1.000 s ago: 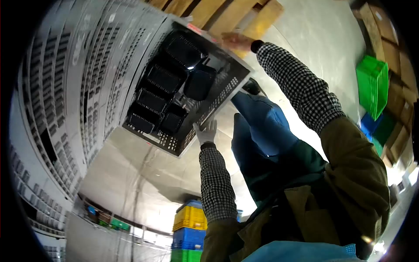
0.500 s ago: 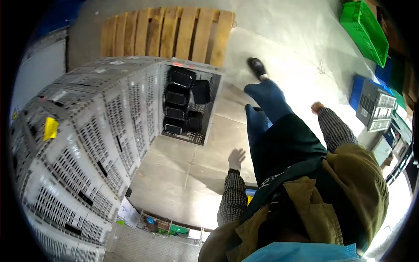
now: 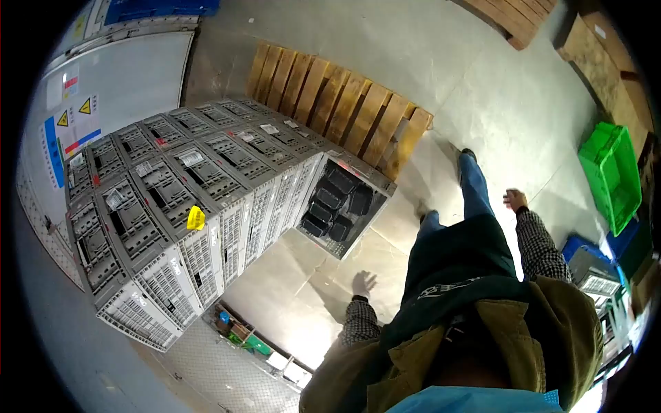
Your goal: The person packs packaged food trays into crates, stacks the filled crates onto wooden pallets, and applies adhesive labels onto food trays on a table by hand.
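Observation:
My left hand (image 3: pixel 363 283) hangs over the floor with its fingers spread, and nothing is in it. It is nearest to an open grey crate (image 3: pixel 372 219), apart from it. Several black plastic trays (image 3: pixel 330 195) lie inside this crate. On the other side of my legs, my right hand (image 3: pixel 514 199) is held out over the floor, its fingers apart and somewhat bent, with nothing in it. Stacked grey crates (image 3: pixel 234 165) stand beside the open one, and a yellow tag (image 3: pixel 196 218) is on one of them.
A wooden pallet (image 3: pixel 342 103) lies beyond the grey crates. A green crate (image 3: pixel 611 175) and cardboard boxes are at the far right. A white panel with warning signs (image 3: pixel 74 124) stands at the left. More wood (image 3: pixel 513 17) shows at the top.
Both hands have come away from the open crate, where they were at its rim a second ago. The crate now appears smaller and farther off, and more of the stack shows.

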A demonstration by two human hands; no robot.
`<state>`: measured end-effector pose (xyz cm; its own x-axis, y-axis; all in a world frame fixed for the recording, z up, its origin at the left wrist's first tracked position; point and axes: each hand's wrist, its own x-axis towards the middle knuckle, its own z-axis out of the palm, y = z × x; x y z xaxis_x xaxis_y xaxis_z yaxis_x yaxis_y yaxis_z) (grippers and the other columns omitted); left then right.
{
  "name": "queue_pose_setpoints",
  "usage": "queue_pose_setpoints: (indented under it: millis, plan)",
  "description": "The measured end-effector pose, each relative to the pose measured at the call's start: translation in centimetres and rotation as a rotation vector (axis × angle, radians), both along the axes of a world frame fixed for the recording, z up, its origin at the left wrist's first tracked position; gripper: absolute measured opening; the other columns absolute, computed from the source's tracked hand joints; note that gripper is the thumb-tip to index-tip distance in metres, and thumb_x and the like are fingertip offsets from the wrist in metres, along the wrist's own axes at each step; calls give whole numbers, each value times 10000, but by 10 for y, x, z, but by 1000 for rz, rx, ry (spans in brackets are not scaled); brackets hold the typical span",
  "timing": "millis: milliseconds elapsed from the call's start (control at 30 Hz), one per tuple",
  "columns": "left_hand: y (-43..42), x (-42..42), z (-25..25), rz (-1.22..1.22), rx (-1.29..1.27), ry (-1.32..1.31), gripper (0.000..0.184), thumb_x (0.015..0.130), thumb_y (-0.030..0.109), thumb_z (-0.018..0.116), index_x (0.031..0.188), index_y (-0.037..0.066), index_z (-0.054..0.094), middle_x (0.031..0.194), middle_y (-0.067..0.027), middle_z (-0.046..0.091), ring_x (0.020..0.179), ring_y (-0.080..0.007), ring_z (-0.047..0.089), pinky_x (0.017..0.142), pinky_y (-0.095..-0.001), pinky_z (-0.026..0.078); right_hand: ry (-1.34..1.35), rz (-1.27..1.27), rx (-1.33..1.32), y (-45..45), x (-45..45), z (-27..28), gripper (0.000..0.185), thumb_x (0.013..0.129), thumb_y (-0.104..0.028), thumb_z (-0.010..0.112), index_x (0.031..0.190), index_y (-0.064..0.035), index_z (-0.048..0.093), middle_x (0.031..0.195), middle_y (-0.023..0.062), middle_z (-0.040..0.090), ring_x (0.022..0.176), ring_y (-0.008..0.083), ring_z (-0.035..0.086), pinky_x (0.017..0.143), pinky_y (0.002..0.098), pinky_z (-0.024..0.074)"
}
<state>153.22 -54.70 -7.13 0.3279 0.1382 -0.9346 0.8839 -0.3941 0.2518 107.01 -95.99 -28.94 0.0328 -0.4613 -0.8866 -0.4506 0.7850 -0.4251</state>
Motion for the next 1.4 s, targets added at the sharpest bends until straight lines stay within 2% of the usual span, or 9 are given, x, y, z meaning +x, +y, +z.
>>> queue_pose_setpoints:
  millis: [233, 500, 567, 800, 833, 967, 1267, 1333, 1400]
  plan:
    - [-69, 53, 54, 157, 176, -148, 285, 926, 317, 275, 1088, 152, 442, 1285, -75, 422, 1266, -364, 357, 945, -453, 346, -251, 126, -117, -230, 147, 40, 275, 900, -245, 510, 1110, -79, 577, 904, 75, 660, 684, 143, 616, 572, 267, 491]
    - [-175, 66, 21, 550, 185, -78, 460, 896, 289, 449, 1283, 64, 345, 1337, -134, 404, 949, -395, 592, 662, -476, 478, -276, 345, -32, -477, 292, 85, 261, 923, -168, 414, 1135, -74, 533, 948, 105, 641, 711, 187, 626, 567, 278, 502]
    - [-246, 104, 11, 206, -558, -107, 441, 862, 322, 519, 1218, 88, 408, 1283, -142, 459, 912, -381, 605, 628, -500, 465, -303, 475, -178, -554, 254, 22, 249, 876, -259, 498, 1030, -74, 559, 931, 151, 639, 699, 231, 619, 541, 281, 501]
    - [-344, 285, -45, -180, -515, -428, 294, 922, 378, 334, 939, 152, 521, 903, -31, 567, 847, -243, 594, 673, -390, 471, 382, 40, 35, -694, 352, 189, 134, 911, -96, 455, 902, 4, 544, 710, 90, 543, 498, 160, 412, 472, 310, 387]
    - [-363, 316, -22, 462, -1148, -124, 292, 924, 385, 334, 916, 159, 518, 885, -29, 568, 827, -255, 608, 625, -388, 469, 375, -6, 81, -724, 365, 177, 139, 912, -99, 454, 882, -1, 548, 699, 92, 539, 502, 161, 418, 475, 314, 390]
    - [-442, 401, 35, 616, -99, -554, 293, 852, 201, 575, 1126, 132, 497, 1025, -66, 603, 815, -263, 619, 543, -316, 492, 556, 826, -48, -829, 537, 189, 298, 946, -187, 363, 739, -40, 519, 576, 63, 497, 419, 161, 379, 414, 312, 314]
    - [-532, 490, 155, 868, 307, -685, 401, 914, 377, 415, 1174, 84, 495, 1129, -99, 544, 1109, -261, 513, 912, -422, 453, -116, 782, -72, -860, 1088, 130, 227, 936, -238, 444, 875, -54, 562, 726, 115, 593, 628, 170, 566, 548, 282, 482]
    - [-500, 513, 162, 999, 122, -973, 330, 888, 267, 506, 1142, 57, 501, 1099, -146, 532, 1031, -246, 551, 894, -430, 483, -240, 1725, -461, -830, 1196, 33, 310, 910, -225, 471, 658, -64, 552, 658, 87, 581, 514, 183, 523, 551, 328, 458]
    - [-518, 556, 199, 863, 316, -1121, 367, 880, 216, 549, 1203, 59, 472, 1134, -165, 518, 1012, -243, 567, 911, -434, 480, -255, 1252, -32, -732, 1270, 170, 299, 885, -222, 488, 633, -64, 520, 657, 83, 556, 563, 194, 533, 589, 358, 456]
